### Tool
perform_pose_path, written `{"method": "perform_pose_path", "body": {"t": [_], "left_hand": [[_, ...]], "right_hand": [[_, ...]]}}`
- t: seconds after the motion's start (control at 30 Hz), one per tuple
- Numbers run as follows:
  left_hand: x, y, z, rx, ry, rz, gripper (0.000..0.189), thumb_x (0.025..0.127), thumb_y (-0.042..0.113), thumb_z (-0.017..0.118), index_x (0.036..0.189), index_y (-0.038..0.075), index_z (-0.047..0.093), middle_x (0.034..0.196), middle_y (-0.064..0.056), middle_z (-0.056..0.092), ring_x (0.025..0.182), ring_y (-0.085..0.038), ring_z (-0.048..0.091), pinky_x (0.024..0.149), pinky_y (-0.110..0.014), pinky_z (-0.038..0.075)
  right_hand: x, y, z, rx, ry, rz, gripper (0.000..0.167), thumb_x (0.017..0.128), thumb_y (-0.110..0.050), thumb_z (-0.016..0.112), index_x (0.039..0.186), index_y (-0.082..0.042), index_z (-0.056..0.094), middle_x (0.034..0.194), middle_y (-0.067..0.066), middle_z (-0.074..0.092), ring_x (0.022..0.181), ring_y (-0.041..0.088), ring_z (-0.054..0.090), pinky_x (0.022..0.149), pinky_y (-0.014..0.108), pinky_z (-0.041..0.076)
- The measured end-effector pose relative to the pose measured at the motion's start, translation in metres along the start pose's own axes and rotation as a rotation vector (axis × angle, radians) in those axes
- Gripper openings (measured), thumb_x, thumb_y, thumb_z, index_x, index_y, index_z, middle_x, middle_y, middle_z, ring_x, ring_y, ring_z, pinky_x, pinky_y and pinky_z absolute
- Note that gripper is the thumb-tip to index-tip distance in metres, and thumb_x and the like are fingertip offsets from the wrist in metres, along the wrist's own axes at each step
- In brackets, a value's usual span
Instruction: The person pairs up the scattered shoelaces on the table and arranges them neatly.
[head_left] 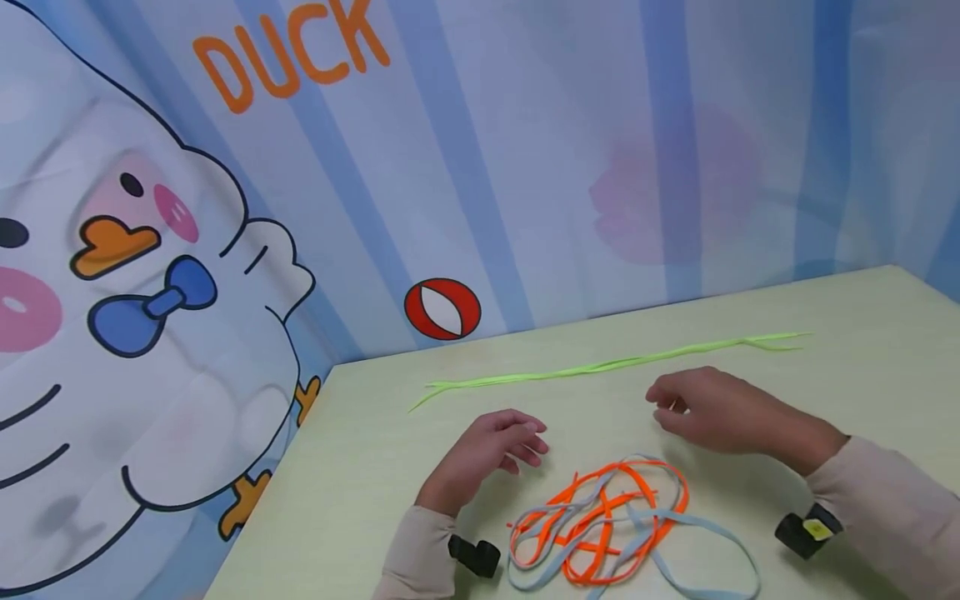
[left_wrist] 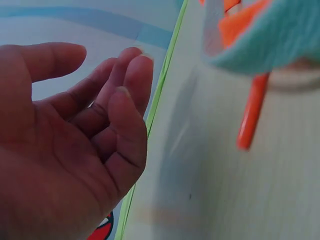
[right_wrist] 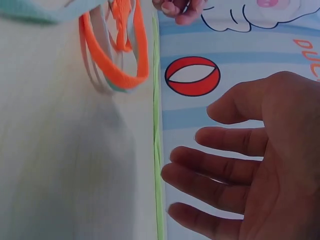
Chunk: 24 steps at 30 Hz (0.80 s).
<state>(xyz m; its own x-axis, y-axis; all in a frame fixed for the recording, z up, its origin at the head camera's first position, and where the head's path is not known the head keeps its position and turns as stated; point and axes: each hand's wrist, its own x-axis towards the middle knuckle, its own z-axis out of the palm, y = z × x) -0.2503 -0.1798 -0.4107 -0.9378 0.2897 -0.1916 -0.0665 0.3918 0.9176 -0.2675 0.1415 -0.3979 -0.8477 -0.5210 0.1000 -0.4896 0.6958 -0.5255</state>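
Observation:
A loose tangle of flat laces lies near the front of the table, an orange lace (head_left: 592, 533) looped through a grey-blue lace (head_left: 708, 525). Farther back, a yellow-green lace (head_left: 555, 373) is stretched out nearly straight, its ends split into two strands. My left hand (head_left: 491, 450) hovers left of the tangle, fingers loosely bent, holding nothing. To the right and behind the tangle is my right hand (head_left: 708, 408), also holding nothing. In the right wrist view its fingers (right_wrist: 215, 165) spread apart, relaxed. The left wrist view shows the left palm (left_wrist: 65, 155) facing up.
The pale table (head_left: 360, 467) ends at a blue striped backdrop (head_left: 555, 167) printed with a duck (head_left: 172, 375) and a red and white ball (head_left: 442, 309). Black wrist cameras (head_left: 476, 557) sit beside both beige sleeves (head_left: 885, 508).

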Motion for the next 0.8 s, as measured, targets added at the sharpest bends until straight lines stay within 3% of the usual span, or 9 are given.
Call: {"method": "perform_pose_path", "body": {"t": [0.2,0.43,0.57,0.8], "left_hand": [[-0.002,0.006,0.016,0.07,-0.083,0.021,0.029,0.102,0.028,0.059,0.117,0.004,0.068,0.099,-0.005,0.072,0.088,-0.022,0.069,0.076,-0.034,0.055],[0.0,0.011,0.03,0.268,-0.069,0.073,0.022,0.099,0.028,0.063,0.112,0.013,0.071,0.095,0.002,0.069,0.082,-0.016,0.065,0.075,-0.033,0.052],[0.001,0.015,0.039,0.393,-0.068,0.068,0.017,0.097,0.029,0.066,0.109,0.018,0.072,0.093,0.008,0.067,0.082,-0.011,0.063,0.075,-0.031,0.052],[-0.001,0.017,0.046,0.476,-0.103,0.048,0.013,0.095,0.028,0.069,0.107,0.022,0.072,0.09,0.01,0.064,0.081,-0.009,0.06,0.07,-0.029,0.051]], "right_hand": [[-0.003,-0.012,0.004,0.003,-0.031,-0.045,0.028,0.093,-0.02,0.067,0.118,-0.006,0.07,0.101,-0.004,0.069,0.087,0.013,0.064,0.074,0.038,0.055],[-0.002,-0.021,0.008,0.001,-0.071,-0.054,0.024,0.093,-0.021,0.069,0.114,-0.01,0.07,0.097,-0.007,0.069,0.083,0.011,0.063,0.073,0.037,0.054],[-0.001,-0.023,0.013,0.015,-0.129,-0.035,0.026,0.091,-0.023,0.072,0.115,-0.011,0.071,0.095,-0.008,0.067,0.084,0.011,0.061,0.073,0.035,0.054],[0.0,-0.025,0.02,0.031,-0.197,-0.008,0.023,0.089,-0.019,0.075,0.112,-0.015,0.071,0.088,-0.009,0.063,0.078,0.011,0.058,0.067,0.03,0.052]]}}
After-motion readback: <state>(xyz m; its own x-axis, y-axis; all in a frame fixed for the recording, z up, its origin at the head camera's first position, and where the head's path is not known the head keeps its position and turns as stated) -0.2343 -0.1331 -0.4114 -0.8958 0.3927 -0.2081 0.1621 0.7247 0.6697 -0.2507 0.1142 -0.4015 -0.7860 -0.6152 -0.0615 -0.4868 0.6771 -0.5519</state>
